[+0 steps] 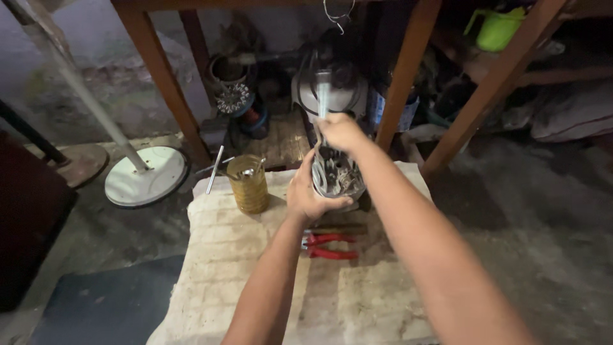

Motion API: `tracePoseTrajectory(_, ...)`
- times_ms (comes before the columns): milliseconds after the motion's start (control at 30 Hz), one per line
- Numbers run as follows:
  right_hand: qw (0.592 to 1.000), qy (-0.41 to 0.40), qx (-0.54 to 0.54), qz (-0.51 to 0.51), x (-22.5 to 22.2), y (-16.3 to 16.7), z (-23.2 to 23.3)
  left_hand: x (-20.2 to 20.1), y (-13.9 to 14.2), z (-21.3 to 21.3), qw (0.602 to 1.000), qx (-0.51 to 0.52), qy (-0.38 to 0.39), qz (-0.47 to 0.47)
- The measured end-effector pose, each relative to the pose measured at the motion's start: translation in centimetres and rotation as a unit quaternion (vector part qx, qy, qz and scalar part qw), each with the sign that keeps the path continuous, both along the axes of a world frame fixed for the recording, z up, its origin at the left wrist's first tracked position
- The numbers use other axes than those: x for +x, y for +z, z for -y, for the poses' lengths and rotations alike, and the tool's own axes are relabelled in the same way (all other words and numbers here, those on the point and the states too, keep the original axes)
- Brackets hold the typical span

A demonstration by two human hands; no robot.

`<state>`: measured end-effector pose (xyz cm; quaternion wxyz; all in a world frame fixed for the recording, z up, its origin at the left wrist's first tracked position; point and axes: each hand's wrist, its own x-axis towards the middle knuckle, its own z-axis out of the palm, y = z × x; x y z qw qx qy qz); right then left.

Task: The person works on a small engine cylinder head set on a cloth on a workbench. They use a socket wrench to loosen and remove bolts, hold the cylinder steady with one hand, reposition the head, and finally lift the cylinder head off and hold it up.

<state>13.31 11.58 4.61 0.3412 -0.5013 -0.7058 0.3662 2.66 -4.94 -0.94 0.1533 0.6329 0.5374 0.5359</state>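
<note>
My left hand [308,191] grips the side of a grey container [338,179] full of small metal parts, held just above a pale woven mat [242,275]. My right hand [341,133] is above the container's far rim, closed around a slim pale tool [323,92] that points upward. Red-handled pliers [329,246] lie on the mat right below my left wrist, with a thin dark tool [338,229] beside them.
A yellow tin [248,185] with metal bits stands at the mat's far left. A white round stand base [145,176] with a slanted pole sits on the floor at left. Wooden table legs [163,76] and cluttered motor parts [332,83] lie beyond. A green jug [498,29] is top right.
</note>
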Motion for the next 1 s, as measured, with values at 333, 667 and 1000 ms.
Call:
tracePoseTrajectory(333, 0.982, 0.041, -0.033, -0.182, -2.0, -0.7, -0.9, 0.0, 0.1, 0.2, 0.999, 0.0, -0.019, 0.04)
tracePoseTrajectory(667, 0.975, 0.019, 0.04, -0.219, -1.8, -0.6, 0.1, -0.1, 0.4, 0.1, 1.0, -0.001, 0.0, -0.009)
tracePoseTrajectory(1000, 0.9, -0.199, 0.135, -0.363, 2.6, -3.4, 4.2, -0.4, 0.2, 0.0, 1.0, 0.002, 0.005, 0.004)
